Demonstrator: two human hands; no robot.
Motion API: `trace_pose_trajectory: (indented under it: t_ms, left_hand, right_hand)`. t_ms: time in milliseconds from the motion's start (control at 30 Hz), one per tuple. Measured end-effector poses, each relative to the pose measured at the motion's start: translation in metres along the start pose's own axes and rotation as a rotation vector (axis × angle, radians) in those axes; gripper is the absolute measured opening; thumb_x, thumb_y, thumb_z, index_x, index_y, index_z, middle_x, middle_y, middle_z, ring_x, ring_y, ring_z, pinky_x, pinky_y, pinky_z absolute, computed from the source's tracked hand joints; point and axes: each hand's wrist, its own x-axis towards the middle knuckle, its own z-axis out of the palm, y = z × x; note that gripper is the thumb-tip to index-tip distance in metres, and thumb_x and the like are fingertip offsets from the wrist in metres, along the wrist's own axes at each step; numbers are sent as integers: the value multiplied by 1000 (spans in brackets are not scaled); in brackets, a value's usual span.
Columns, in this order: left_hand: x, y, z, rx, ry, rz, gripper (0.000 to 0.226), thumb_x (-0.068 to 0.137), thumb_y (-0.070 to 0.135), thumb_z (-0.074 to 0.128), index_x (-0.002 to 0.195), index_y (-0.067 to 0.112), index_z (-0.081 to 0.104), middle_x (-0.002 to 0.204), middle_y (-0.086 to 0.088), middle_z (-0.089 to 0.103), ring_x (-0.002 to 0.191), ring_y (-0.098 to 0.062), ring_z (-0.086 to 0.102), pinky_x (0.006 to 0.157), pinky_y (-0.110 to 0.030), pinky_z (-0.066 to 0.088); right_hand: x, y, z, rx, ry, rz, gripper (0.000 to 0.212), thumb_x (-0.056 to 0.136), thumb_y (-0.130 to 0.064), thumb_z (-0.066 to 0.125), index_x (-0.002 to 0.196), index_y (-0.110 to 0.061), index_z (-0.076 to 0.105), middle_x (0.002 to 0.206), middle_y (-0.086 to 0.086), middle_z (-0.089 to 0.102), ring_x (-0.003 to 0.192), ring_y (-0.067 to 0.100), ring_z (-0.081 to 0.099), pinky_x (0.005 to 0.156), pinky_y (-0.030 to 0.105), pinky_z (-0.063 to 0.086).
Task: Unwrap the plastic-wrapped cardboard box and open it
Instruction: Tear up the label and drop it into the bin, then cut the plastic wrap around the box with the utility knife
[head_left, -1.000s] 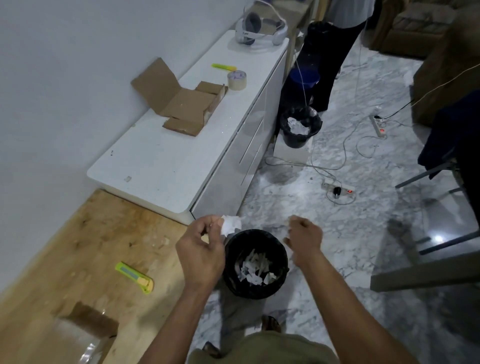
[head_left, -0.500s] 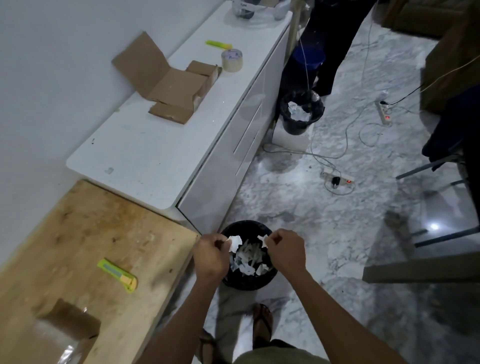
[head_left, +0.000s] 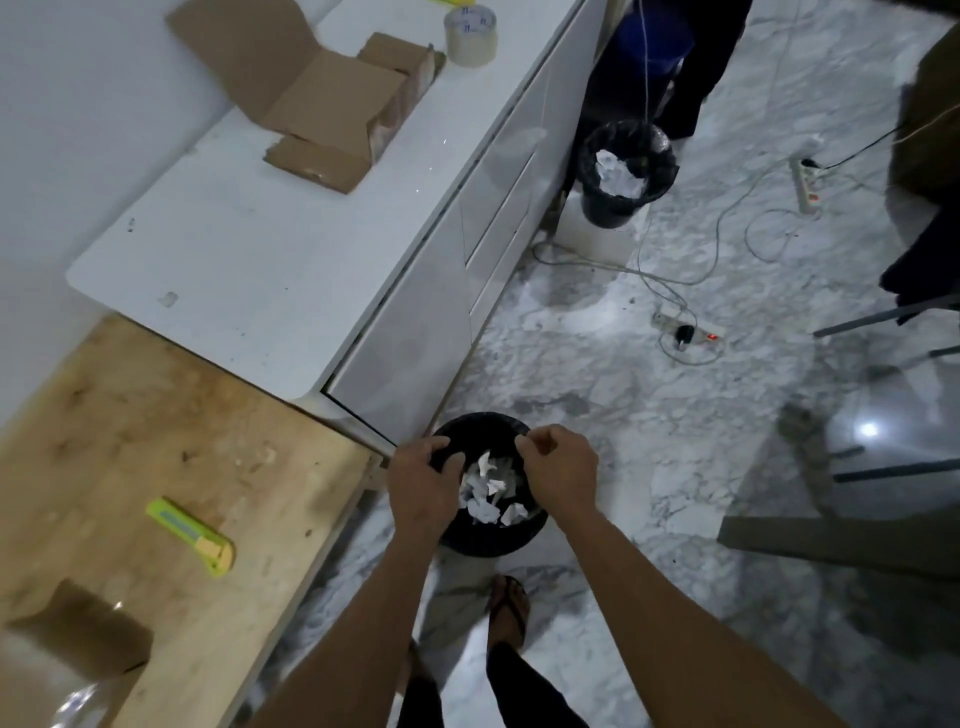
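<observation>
Far left, the plastic-wrapped cardboard box (head_left: 78, 631) sits on the wooden table (head_left: 156, 426), untouched, with a green box cutter (head_left: 191, 537) beside it. The scrap the left hand (head_left: 423, 486) was pinching a second ago is gone, dropped in the black bin (head_left: 493, 488). Both it and the right hand (head_left: 558, 467) are loosely curled over the bin, holding nothing. Probably back to the box next.

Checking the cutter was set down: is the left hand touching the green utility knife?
Apart. Head view: left hand over black bin; knife alone on wooden table.
</observation>
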Motion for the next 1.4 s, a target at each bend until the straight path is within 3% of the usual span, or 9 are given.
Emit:
trace_pose_trajectory:
  t_ms: [200,300,367,567,733,933,1167,1267,1400]
  left_hand:
    - [-5,11,-21,-181,61,-27,32,81,36,72,90,5,73,85,-13,73,77,-25,65,70,-28,45]
    - [-6,16,-41,-212,56,-125,26,86,30,71,101,10,72,94,-6,73,88,-22,67,81,-31,53]
    - [-8,17,-58,-282,66,-165,24,86,24,72,106,10,71,98,-3,70,92,-18,65,81,-24,48]
    - [-27,-3,-119,-400,211,-166,12,82,19,76,92,13,75,91,-1,73,83,-14,67,74,-20,52]
    - [-68,-49,-168,-354,289,-162,10,80,22,78,87,21,72,82,6,69,78,-13,67,75,-27,54]
    - [-128,-116,-220,-303,428,-234,10,80,22,79,88,18,74,79,11,68,70,3,61,65,-10,45]
    - [-176,-188,-276,-218,493,-297,6,84,25,75,83,19,75,83,11,72,74,5,63,64,-9,42]
    - [-187,-218,-294,-129,495,-312,15,86,27,73,96,16,75,96,7,71,80,3,61,65,-6,39]
    - [-186,-260,-306,-45,433,-372,38,83,31,74,116,13,70,119,-4,66,107,-21,63,82,-24,46]
  right_hand:
    - [0,-13,-13,83,-21,28,26,87,-35,70,97,-11,70,92,1,69,87,16,64,79,27,49]
    - [-5,-35,-14,109,-44,-4,14,87,-29,69,92,-15,68,89,-3,67,85,14,62,80,26,48]
    - [-10,-55,-14,144,-82,-23,9,88,-24,68,93,-16,68,90,-4,67,88,14,64,79,24,47]
    - [-40,-114,7,158,-245,-149,9,89,-17,63,94,-20,70,92,-8,66,90,11,61,79,20,43]
    - [-89,-139,56,128,-470,-275,4,86,-19,68,87,-23,70,89,-8,70,87,12,66,82,28,53]
    - [-167,-156,108,-1,-658,-487,7,86,-17,68,82,-21,70,81,-11,67,76,5,63,71,21,50]
    - [-234,-183,167,-90,-816,-629,5,86,-18,67,84,-17,71,75,-18,63,71,-10,55,58,0,38]
    - [-248,-195,191,-128,-822,-655,6,88,-14,64,83,-15,67,75,-17,60,71,-8,54,58,-1,37]
    - [-251,-204,219,-194,-728,-667,12,88,-11,63,78,-18,65,75,-11,62,76,7,61,65,11,42]
